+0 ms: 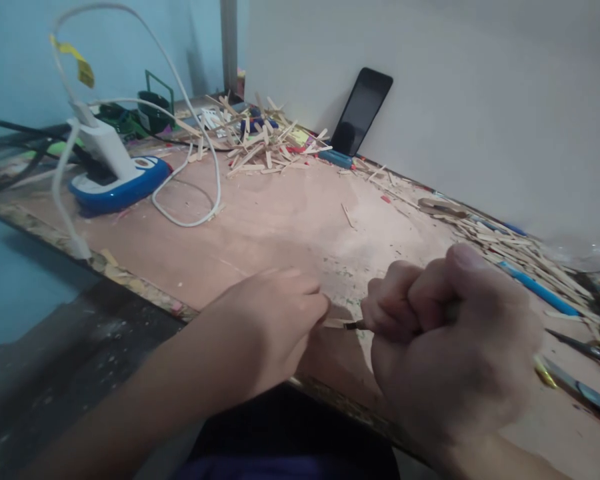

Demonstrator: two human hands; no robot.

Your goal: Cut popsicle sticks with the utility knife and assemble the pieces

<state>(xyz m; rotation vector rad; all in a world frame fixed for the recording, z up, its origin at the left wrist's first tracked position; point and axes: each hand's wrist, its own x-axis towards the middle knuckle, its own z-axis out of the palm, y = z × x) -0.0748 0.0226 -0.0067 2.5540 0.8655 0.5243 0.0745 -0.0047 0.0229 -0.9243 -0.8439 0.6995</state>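
Close to the table's front edge, my left hand (pixel 275 320) is closed, pinching a small pale wooden stick (pixel 334 324) whose end pokes out past the fingertips. My right hand (pixel 445 333) makes a fist around a thin tool with a dark, flat tip (pixel 354 325). That tip points left and meets, or nearly meets, the stick's end. The tool's handle is hidden inside the fist, so its exact kind does not show.
A blue-and-white power strip (pixel 120 183) with white cables stands at left. Craft sticks (pixel 265 143) are heaped at the back beside a leaning phone (pixel 363 110). Along the right lie more sticks (pixel 520 257), a blue tool (pixel 540 288), scissors (pixel 575 343) and a blade (pixel 580 390).
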